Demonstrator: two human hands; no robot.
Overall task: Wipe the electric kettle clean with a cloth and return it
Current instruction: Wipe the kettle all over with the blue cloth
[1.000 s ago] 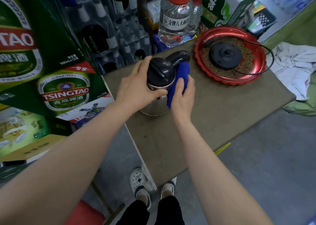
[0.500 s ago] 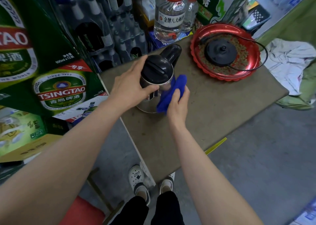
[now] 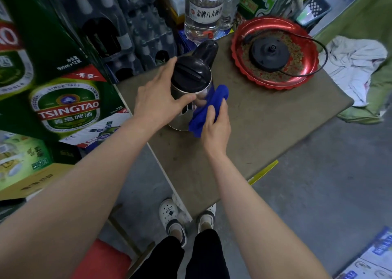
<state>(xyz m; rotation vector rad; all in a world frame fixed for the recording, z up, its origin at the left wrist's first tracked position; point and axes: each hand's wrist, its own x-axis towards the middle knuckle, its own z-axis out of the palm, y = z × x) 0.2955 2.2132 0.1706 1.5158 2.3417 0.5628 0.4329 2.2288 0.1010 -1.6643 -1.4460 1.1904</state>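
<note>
A steel electric kettle (image 3: 192,74) with a black lid and black handle stands on the brown table (image 3: 254,130). My left hand (image 3: 157,100) wraps around its left side just under the lid. My right hand (image 3: 214,125) presses a blue cloth (image 3: 209,108) against the kettle's lower right side. The black kettle base (image 3: 269,54) with its cord lies in a red tray (image 3: 275,83) at the far right of the table.
Green beer cartons (image 3: 63,100) stack close on the left. A large clear bottle (image 3: 203,11) with a red cap stands behind the kettle. A white rag (image 3: 356,66) lies on green fabric to the right. My feet (image 3: 186,217) are under the table's near corner.
My right hand slid the blue cloth down from the kettle's handle to its lower right side. My left hand kept its hold on the kettle.
</note>
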